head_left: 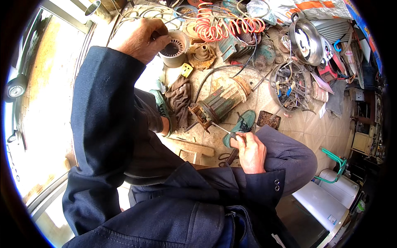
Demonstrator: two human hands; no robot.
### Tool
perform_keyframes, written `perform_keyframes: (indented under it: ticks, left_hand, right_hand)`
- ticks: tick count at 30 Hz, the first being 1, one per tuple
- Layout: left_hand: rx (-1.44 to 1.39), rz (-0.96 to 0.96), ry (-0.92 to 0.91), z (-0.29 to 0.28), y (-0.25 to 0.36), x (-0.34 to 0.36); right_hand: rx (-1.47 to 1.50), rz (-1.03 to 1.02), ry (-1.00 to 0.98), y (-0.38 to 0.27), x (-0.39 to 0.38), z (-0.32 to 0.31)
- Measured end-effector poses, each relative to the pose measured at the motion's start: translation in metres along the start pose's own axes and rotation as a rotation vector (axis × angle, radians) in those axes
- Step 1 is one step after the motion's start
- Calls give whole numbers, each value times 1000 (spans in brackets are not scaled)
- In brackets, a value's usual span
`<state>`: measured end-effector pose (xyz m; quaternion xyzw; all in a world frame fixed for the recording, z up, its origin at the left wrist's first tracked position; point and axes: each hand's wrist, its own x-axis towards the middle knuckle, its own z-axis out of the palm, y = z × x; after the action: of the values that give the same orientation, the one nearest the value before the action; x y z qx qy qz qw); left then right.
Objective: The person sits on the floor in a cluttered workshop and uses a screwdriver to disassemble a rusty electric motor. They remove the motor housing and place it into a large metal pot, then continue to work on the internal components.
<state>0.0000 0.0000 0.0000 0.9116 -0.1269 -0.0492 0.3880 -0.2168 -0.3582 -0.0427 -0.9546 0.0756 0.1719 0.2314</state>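
My right hand [251,152] is closed around the dark handle of a screwdriver [223,129], just above my knee. The thin metal shaft reaches left to the open end of a rusty green motor [219,103], which lies tilted on the floor. Whether the tip touches the motor cannot be told. High on the left, my left hand [142,39] is raised with its fingers curled together; anything inside them is hidden. Under its fingertips appears a grey cylindrical stator [174,49] with copper-coloured slots inside. A rusty flanged part [201,55] stands beside it.
Coiled red air hose [215,22] and tangled cables cross the far side. A round basket of tools [289,87] and a steel pan [306,41] are at right. A brown rag [179,97] and a small tray [269,120] flank the motor. A wooden stool [188,146] is nearer.
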Motion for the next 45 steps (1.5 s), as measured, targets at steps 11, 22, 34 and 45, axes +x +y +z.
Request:
perform_keyframes:
  ticks: [11, 22, 34, 45]
  left_hand:
    - [128, 54, 66, -2, -5, 3]
    - [190, 14, 124, -15, 48, -20]
    - [383, 42, -49, 81, -1, -33]
    - [330, -182, -370, 342, -17, -137]
  right_hand:
    - [20, -100, 117, 4, 4, 10]
    - [-96, -78, 191, 10, 4, 11]
    - [-2, -53, 139, -4, 10, 13]
    - [-28, -16, 159, 9, 7, 7]
